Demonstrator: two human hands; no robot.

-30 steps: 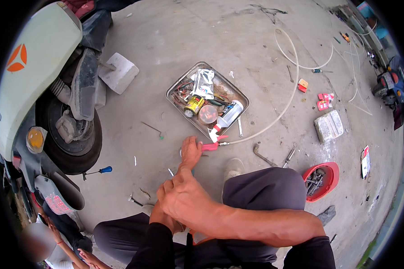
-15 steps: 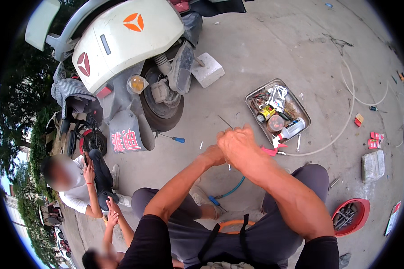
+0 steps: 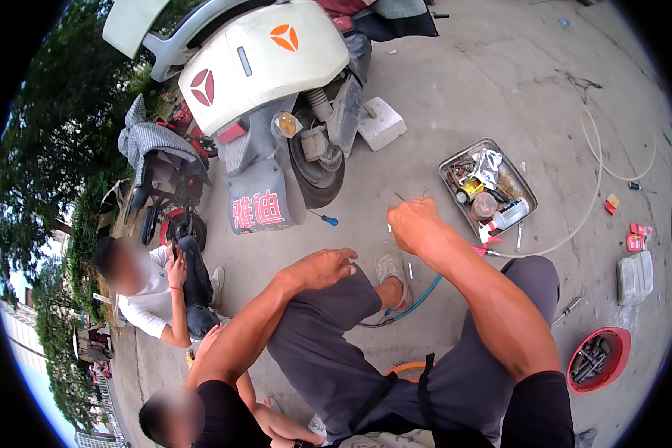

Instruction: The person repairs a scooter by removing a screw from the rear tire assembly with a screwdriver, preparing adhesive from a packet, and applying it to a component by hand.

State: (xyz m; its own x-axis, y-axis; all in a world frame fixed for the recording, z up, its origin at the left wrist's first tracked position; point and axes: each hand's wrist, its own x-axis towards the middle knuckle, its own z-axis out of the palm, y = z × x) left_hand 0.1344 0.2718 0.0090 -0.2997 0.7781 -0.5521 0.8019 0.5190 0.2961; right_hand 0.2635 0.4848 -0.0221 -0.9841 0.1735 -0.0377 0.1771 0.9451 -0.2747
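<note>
My right hand (image 3: 413, 225) is closed in front of the metal tray (image 3: 531, 181). A thin, dark, pointed piece sticks out past its fingers, and a small pale end shows at its left side; I cannot make out what it is. Apart from it, my left hand (image 3: 322, 268) hovers over my left knee, its fingers stretched loosely to the right with nothing visible in them. Beyond both hands stands a white scooter (image 3: 276, 75) with a grey mudflap (image 3: 257, 200) and rear wheel (image 3: 322, 187). On the ground by the wheel lies a blue-handled screwdriver (image 3: 329, 220).
The tray holds a spray bottle (image 3: 511, 214), a can and loose parts. A blue hose (image 3: 428, 293) runs between my legs; a clear hose (image 3: 586, 216) curves at right. A red bowl (image 3: 620, 351) holds metal pieces. Two people sit at left, close to my left arm.
My hands, together before, are now apart: the left has drawn back to the left, the right stays raised and closed. My left leg has shifted, and the view has turned leftward.
</note>
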